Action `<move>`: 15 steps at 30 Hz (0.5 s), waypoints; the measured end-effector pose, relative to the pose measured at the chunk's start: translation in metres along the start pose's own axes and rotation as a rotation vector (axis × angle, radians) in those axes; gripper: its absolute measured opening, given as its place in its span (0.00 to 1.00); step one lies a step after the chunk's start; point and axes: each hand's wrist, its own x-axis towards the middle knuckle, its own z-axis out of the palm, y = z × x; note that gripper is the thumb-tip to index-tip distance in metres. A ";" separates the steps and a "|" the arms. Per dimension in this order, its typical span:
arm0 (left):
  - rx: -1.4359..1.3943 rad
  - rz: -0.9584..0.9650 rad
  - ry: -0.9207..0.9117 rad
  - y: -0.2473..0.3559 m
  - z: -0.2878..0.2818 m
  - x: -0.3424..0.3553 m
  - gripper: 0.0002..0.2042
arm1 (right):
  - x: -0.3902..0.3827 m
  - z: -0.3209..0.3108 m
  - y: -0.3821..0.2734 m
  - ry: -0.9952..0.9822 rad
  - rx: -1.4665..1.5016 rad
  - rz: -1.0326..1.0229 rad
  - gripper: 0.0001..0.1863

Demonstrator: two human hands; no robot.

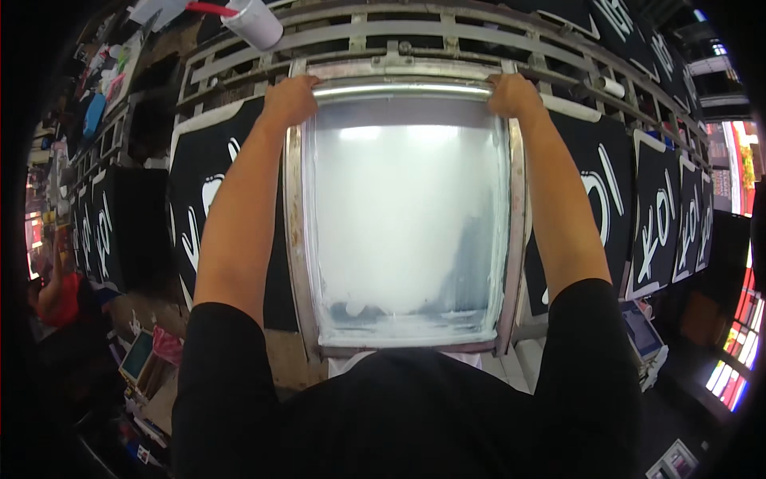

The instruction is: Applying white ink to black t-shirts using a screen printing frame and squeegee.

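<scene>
A screen-printing frame (515, 231) lies in front of me, its mesh (399, 199) smeared with white ink that thins to grey near the lower right. Across the far end of the mesh runs a squeegee (403, 90) with a shiny metal edge. My left hand (290, 102) grips its left end, fingers curled over the far side. At the opposite end my right hand (515, 97) is closed on it in the same way. Both arms are stretched far forward over the frame. The fingertips are partly hidden.
Black printed panels (227, 207) with white lettering lie on both sides, with more panels (654, 215) farther right. Metal rails (479, 36) cross behind the frame. A white tub (257, 25) with a red handle stands at far left. Another person (60, 295) is at the left edge.
</scene>
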 end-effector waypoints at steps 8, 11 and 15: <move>-0.062 0.009 -0.052 0.007 0.023 -0.118 0.24 | -0.112 0.019 -0.014 -0.128 0.059 0.004 0.27; -0.057 -0.012 -0.083 0.020 0.034 -0.191 0.24 | -0.181 0.048 -0.019 -0.078 0.054 -0.063 0.26; -0.075 0.028 -0.080 0.025 0.062 -0.287 0.24 | -0.275 0.082 -0.031 -0.022 0.132 -0.115 0.25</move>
